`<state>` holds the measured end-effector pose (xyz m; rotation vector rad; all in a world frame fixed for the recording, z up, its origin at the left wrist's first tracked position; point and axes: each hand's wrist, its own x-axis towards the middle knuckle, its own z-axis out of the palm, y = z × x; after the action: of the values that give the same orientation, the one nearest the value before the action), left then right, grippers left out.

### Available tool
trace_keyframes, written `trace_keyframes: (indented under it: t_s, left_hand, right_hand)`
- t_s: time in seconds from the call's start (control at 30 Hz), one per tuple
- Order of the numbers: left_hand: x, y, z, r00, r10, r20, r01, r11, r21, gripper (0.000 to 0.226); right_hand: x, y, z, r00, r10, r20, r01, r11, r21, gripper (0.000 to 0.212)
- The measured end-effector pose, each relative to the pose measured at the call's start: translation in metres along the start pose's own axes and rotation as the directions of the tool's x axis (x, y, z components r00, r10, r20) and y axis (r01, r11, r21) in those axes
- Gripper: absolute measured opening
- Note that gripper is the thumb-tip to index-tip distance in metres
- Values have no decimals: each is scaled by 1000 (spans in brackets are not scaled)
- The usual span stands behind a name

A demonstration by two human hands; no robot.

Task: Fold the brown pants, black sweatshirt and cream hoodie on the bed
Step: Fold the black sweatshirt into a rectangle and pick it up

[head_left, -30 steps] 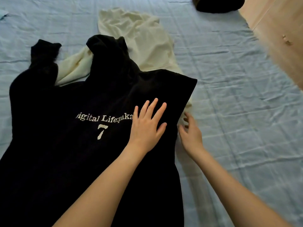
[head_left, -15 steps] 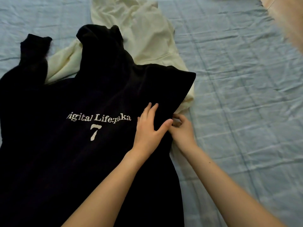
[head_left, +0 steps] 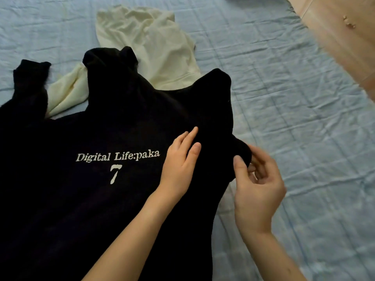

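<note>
Left hand (head_left: 179,166): flat, fingers straight, pressing black sweatshirt (head_left: 101,199);
Right hand (head_left: 258,185): thumb and fingers pinching sweatshirt's raised right edge;
Cream hoodie (head_left: 154,45): partly under sweatshirt, on bed (head_left: 294,122)

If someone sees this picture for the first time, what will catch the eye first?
The large black sweatshirt covers the left and centre of the blue bed sheet, its white print "Digital Life:paka 7" facing up. The left hand lies flat on it beside the print, while the right hand pinches a fold at its right edge. A crumpled cream hoodie lies behind, partly beneath it.
</note>
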<state>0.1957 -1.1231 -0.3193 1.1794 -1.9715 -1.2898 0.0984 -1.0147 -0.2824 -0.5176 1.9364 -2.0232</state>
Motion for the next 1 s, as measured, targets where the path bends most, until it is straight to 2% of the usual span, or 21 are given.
trace_keyframes:
  t_s: [0.07,0.13,0.2,0.27,0.33,0.4,0.47,0.5,0.53,0.57,0.63,0.7,0.77,0.8,0.9,1.0]
  left_hand:
    - [-6,-4,13,995,-26,92,16,995,101,54]
    - [-12,-19,24,981,-88,173,46,971,235,53]
    - [-18,-40,33,971,-91,221,-5,917,398,54]
    - [-22,-60,36,974,-44,221,-78,855,513,55]
    - [-24,-74,33,983,-14,181,-86,843,531,55]
    - [-27,-81,31,988,-5,151,-74,855,513,54]
    - [-29,-83,30,989,-4,149,-72,862,502,54]
    - [-29,-81,30,989,-10,145,-61,878,475,53]
    - [-28,-76,29,991,-21,134,-38,906,421,52]
    - [-27,-70,28,993,-35,116,-6,942,336,52]
    - [-24,-53,23,997,-56,56,49,993,110,54]
    - [-23,-31,17,997,-73,-1,73,994,-76,64]
    - [-21,-9,13,996,-80,-34,70,971,-227,75]
    - [-20,1,11,995,-74,-59,54,955,-290,78]
    - [-16,17,3,970,-130,-205,43,924,-379,64]
    - [-17,3,-19,930,-251,-270,101,878,-468,38]
  right_hand:
    - [-9,11,-10,999,37,-28,-38,998,-50,30]
    - [-4,32,-19,979,203,-24,-204,968,-146,27]
    - [2,51,-29,939,345,0,-342,930,-132,23]
    - [7,65,-35,944,321,78,-311,943,-120,16]
    - [15,75,-37,930,333,155,-318,942,-110,10]
    - [32,83,-32,856,487,175,-468,873,-139,16]
    - [48,85,-20,719,655,231,-615,755,-229,16]
    - [53,85,-14,653,709,267,-665,705,-247,17]
    - [57,83,-8,621,718,315,-677,694,-245,17]
    - [59,80,-3,626,684,375,-654,722,-224,19]
    - [60,68,5,674,578,460,-590,796,-136,30]
    - [56,52,8,734,504,455,-536,841,-67,41]
    - [45,37,12,815,368,448,-386,921,-54,46]
    - [37,30,14,829,294,475,-309,950,-50,47]
    - [11,20,23,787,201,583,-203,977,-64,47]
    - [-3,24,35,741,303,600,-325,943,-74,37]
